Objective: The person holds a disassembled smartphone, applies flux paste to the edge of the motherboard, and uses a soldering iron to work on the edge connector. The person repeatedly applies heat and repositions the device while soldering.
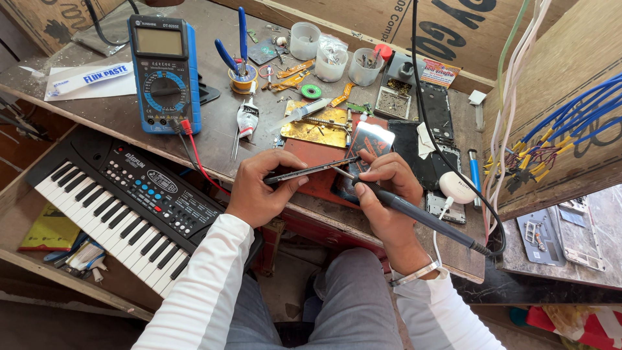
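While the cluttered wooden table [129,116] carried everything, a black electronic keyboard [123,201] lay below its front edge and a blue multimeter [165,71] stood on the table behind that keyboard. Right of the keyboard, the left hand [259,191] was clamped on a thin dark phone frame [311,170], held edge-on. Beside it, the right hand [382,188] gripped a soldering iron [414,212], tip touching the frame.

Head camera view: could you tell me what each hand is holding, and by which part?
Left hand grips a thin dark phone frame at its left end; right hand holds a soldering iron near its tip.
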